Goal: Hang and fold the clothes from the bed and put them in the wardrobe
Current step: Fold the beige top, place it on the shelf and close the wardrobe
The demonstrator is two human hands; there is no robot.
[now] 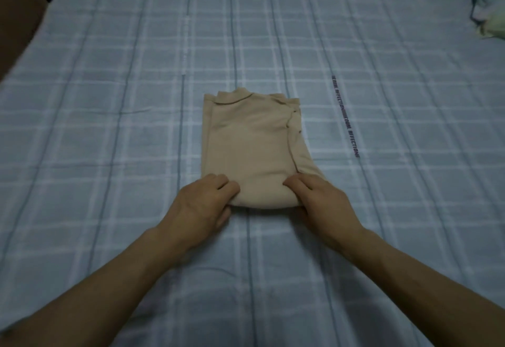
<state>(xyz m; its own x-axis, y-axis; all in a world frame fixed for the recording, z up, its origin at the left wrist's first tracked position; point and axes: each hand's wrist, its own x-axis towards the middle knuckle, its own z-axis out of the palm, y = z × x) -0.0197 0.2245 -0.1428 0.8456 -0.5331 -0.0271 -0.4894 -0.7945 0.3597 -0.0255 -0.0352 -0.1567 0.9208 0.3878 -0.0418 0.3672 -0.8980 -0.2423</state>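
A beige top (251,141) lies folded into a narrow rectangle in the middle of the bed, its collar pointing away from me. My left hand (203,201) grips the near left corner of the fold, fingers on top and thumb under the edge. My right hand (314,199) grips the near right corner the same way. The near edge of the top is slightly lifted and rounded between both hands.
The bed is covered with a blue and white checked sheet (109,128) with a printed text strip on the right. A pale patterned bundle of fabric (489,5) lies at the far right corner. A brown surface (16,18) borders the bed at far left.
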